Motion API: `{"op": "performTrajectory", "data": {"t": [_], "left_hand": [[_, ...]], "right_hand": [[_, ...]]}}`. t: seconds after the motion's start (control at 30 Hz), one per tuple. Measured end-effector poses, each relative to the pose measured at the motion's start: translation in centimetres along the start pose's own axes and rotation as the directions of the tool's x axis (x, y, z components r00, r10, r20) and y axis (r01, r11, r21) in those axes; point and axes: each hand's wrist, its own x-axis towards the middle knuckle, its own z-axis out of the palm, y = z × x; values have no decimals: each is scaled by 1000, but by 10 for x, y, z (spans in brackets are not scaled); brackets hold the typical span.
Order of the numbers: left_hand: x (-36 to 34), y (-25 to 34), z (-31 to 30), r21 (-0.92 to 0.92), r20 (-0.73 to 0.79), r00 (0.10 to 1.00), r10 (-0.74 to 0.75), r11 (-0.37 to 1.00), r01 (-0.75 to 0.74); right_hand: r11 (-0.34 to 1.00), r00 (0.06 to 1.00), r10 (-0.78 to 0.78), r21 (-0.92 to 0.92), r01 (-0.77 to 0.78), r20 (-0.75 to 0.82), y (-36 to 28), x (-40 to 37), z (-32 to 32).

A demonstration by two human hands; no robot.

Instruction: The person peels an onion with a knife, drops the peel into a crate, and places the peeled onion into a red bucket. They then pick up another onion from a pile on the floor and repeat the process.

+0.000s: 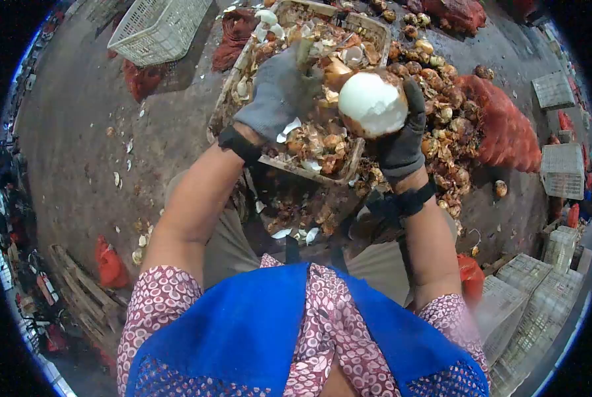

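Observation:
A large onion (373, 104) with much of its white flesh bare sits in my right hand (405, 135), whose dark grey glove wraps round its right side and underneath. Brown skin still clings to the onion's lower edge and upper rim. My left hand (276, 92), in a grey glove, is just left of the onion, beside a loose flap of brown skin (336, 71). Motion smears its fingers, and I cannot tell what they hold. Below both hands lies a dirty pale crate (355, 162) filled with onion skins (316, 142) and white peel scraps.
Unpeeled onions (441, 99) are heaped right of the crate, against a red mesh sack (498, 126). An upright white basket (160, 30) stands at the upper left. More crates (562, 171) line the right side. Wooden planks (84, 291) lie at lower left.

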Motion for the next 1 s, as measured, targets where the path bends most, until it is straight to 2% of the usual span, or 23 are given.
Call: {"op": "performTrajectory", "data": {"t": [0.03,0.07,0.17,0.23,0.27,0.3,0.33,0.37,0.43,0.47,0.5,0.57,0.6,0.63,0.67,0.7,0.73,0.77,0.83,0.87,0.9,0.97,1.0], "left_hand": [[3,-5,4,172,142,978,-152,977,127],[4,-3,2,143,223,955,-194,976,165],[1,5,4,106,172,969,-175,982,158],[-2,-2,6,94,85,993,-78,993,70],[-2,7,-1,-228,171,972,-163,953,200],[-3,17,-11,-508,280,938,-205,797,326],[-4,31,-36,-646,607,769,-202,439,625],[-10,52,-37,-744,494,849,-188,413,525],[-10,74,-42,-786,613,789,-36,76,614],[-15,49,-31,-735,661,740,125,-93,672],[-13,49,-31,-735,661,742,116,-99,670],[-9,52,-29,-720,656,722,-221,104,686],[-8,46,-29,-708,554,800,-228,375,598],[-8,36,-14,-710,556,800,-225,373,598],[-9,25,9,-805,236,970,-52,549,225],[-10,26,19,-750,-95,981,170,636,-183],[-14,28,29,-939,205,966,-156,247,239],[-15,27,27,-938,214,964,-157,242,248],[-11,21,20,-685,141,966,-216,683,253],[-4,31,5,-757,145,950,-276,588,286],[-1,19,-7,-764,488,787,-377,253,594],[-2,24,-27,-687,509,830,-228,474,551],[-8,9,-14,-500,312,950,10,852,155]], "right_hand": [[997,997,-3,-73,-2,-75,1,-2,1],[996,995,-13,-94,4,-95,3,-5,7],[995,993,-72,-69,66,-97,2,1,4],[993,990,-118,-18,117,-73,-3,6,-2],[986,993,-111,133,104,48,-8,7,-4],[958,978,-121,279,70,172,-12,8,-2],[980,973,-161,148,137,165,-13,5,4],[980,972,-159,147,134,175,-14,7,4],[930,965,-233,-261,257,118,-12,10,1],[872,977,-214,-448,199,18,-10,6,18],[720,952,-279,-628,296,129,-10,4,19],[821,971,-230,-550,157,-65,-15,7,21],[820,971,-231,-550,160,-62,-12,5,21],[866,985,-168,-484,127,-40,-9,1,20],[903,995,-102,-420,86,-16,-7,-2,17],[768,968,-250,-614,181,-27,3,-1,18],[782,978,-198,-612,120,-61,6,-3,18],[793,984,-149,-605,62,-93,6,-5,18],[824,993,-112,-561,76,-30,8,-2,4],[853,996,-79,-514,89,42,7,-1,-1],[852,996,-78,-517,86,37,3,-4,6],[906,993,-113,-407,119,38,-6,-14,22],[966,991,-70,-257,39,-113,-11,-12,4]]}}
